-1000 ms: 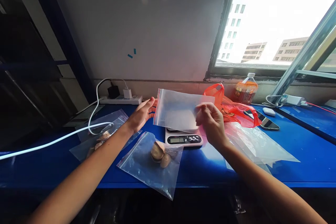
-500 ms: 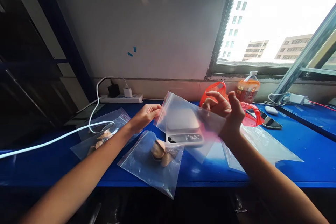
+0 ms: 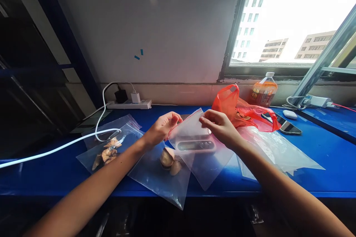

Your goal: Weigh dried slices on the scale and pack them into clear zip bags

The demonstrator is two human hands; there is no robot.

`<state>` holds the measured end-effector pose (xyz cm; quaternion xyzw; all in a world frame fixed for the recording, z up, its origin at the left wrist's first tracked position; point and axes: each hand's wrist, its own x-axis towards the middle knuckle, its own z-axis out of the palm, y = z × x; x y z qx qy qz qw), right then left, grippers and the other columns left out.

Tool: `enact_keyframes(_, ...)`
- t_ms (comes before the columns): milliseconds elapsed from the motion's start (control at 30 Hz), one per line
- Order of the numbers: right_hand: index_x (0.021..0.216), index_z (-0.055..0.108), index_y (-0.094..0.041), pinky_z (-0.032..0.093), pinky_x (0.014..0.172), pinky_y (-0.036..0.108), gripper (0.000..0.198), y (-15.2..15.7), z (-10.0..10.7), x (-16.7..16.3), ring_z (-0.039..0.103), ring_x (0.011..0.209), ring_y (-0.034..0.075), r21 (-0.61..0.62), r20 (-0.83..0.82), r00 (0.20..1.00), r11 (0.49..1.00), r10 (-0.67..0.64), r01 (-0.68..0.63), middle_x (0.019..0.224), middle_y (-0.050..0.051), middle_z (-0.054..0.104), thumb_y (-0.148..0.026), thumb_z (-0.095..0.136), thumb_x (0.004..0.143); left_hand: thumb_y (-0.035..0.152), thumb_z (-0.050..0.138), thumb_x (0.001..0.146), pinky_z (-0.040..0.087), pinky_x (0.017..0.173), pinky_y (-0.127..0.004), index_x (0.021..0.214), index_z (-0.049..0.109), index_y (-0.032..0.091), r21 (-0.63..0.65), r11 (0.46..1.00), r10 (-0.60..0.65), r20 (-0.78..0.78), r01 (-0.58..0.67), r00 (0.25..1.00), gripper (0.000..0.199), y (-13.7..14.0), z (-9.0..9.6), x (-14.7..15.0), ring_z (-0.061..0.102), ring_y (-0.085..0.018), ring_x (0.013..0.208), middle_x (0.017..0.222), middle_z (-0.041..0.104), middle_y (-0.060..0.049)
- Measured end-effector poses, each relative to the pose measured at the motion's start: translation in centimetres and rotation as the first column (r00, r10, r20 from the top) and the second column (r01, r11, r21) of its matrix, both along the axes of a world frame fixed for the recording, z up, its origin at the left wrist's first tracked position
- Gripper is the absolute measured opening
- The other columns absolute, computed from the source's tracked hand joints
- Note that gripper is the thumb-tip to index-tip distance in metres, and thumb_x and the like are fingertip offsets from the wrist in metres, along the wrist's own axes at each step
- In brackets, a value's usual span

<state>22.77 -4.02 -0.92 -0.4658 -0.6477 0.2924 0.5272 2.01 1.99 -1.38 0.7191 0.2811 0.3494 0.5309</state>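
A clear zip-lock bag (image 3: 207, 166) with a red seal line hangs between my hands, over a white kitchen scale (image 3: 182, 146). My left hand (image 3: 162, 129) is closed on the bag's left upper edge by the red seal. Thumb and fingers of my right hand (image 3: 218, 123) pinch its upper right corner. No contents show in this bag. Just left of it lies another zip-lock bag (image 3: 155, 177) with pale brown dried pieces (image 3: 168, 157) inside. Through the held bag I see the scale's dark display; its weighing plate is mostly covered.
Beyond my left forearm is a bag of dried slices (image 3: 109, 152), near a white cable (image 3: 63, 148) and power strip (image 3: 144, 104). A red plastic bag (image 3: 226, 103), drink bottle (image 3: 264, 90), flat clear bags (image 3: 267, 152), phone (image 3: 289, 129) and white case (image 3: 289, 114) stand or lie right.
My right hand has moved left and down, from open fingers to a pinch on the bag. The bag has turned and now hangs lower. My left hand has shifted slightly right.
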Motion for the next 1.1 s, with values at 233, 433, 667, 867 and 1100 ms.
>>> enact_keyframes(233, 0.088, 0.048, -0.020, 0.029, 0.037, 0.018, 0.035, 0.2, -1.4, -0.8, 0.039, 0.035, 0.008, -0.006, -0.052, 0.985, 0.986, -0.165, 0.165, 0.044, -0.007, 0.042, -0.054, 0.050, 0.084, 0.044, 0.052, 0.082, 0.028, 0.041, -0.019, 0.077, 0.054, 0.014, -0.032, 0.993, 0.114, 0.073, -0.112, 0.991, 0.030, 0.4, 0.2, 0.0, 0.037, -0.007, 0.043, 0.054, 0.044, 0.004)
enact_keyframes(433, 0.087, 0.047, -0.020, 0.029, 0.035, 0.017, 0.034, 0.4, -1.6, -0.6, 0.039, 0.035, 0.008, 0.006, -0.102, 0.968, 0.973, -0.229, 0.230, 0.043, -0.007, 0.039, -0.053, 0.050, 0.085, 0.032, 0.052, 0.079, 0.029, 0.044, -0.021, 0.068, 0.050, 0.016, 0.023, 0.990, 0.139, 0.092, -0.141, 0.986, 0.020, 0.4, 1.0, -0.4, 0.035, -0.007, 0.043, 0.049, 0.040, 0.005)
enact_keyframes(667, 0.088, 0.047, -0.020, 0.027, 0.035, 0.017, 0.034, 0.3, -1.9, -1.1, 0.036, 0.035, 0.007, -0.081, -0.160, 0.971, 0.983, -0.175, 0.164, 0.043, -0.008, 0.039, -0.054, 0.051, 0.084, 0.033, 0.052, 0.075, 0.025, 0.044, -0.022, 0.056, 0.043, 0.017, 0.056, 0.990, 0.125, 0.120, -0.133, 0.985, 0.027, 0.1, 1.0, -0.2, 0.032, -0.007, 0.044, 0.050, 0.038, 0.004)
enact_keyframes(867, 0.095, 0.049, -0.019, 0.038, 0.050, 0.021, 0.028, 0.9, -1.4, -0.3, 0.049, 0.057, 0.010, 0.131, -0.082, 0.957, 0.949, -0.277, 0.286, 0.063, -0.003, 0.050, -0.042, 0.056, 0.081, 0.029, 0.045, 0.072, 0.020, 0.045, -0.024, 0.049, 0.035, 0.018, 0.250, 0.948, 0.194, 0.039, -0.198, 0.980, 0.028, -0.4, 1.2, -0.7, 0.028, -0.008, 0.046, 0.048, 0.031, 0.003)
enact_keyframes(1100, 0.098, 0.053, -0.019, 0.043, 0.071, 0.027, 0.020, -0.7, -0.8, -0.9, 0.053, 0.079, 0.014, 0.455, 0.375, 0.905, 0.890, -0.201, 0.009, 0.084, 0.003, 0.059, -0.015, 0.053, 0.078, 0.022, 0.042, 0.077, 0.021, 0.050, -0.027, 0.051, 0.030, 0.018, 0.703, 0.685, 0.120, -0.367, 0.191, 0.922, 0.028, -1.6, 0.2, 0.0, 0.028, -0.009, 0.046, 0.048, 0.032, 0.003)
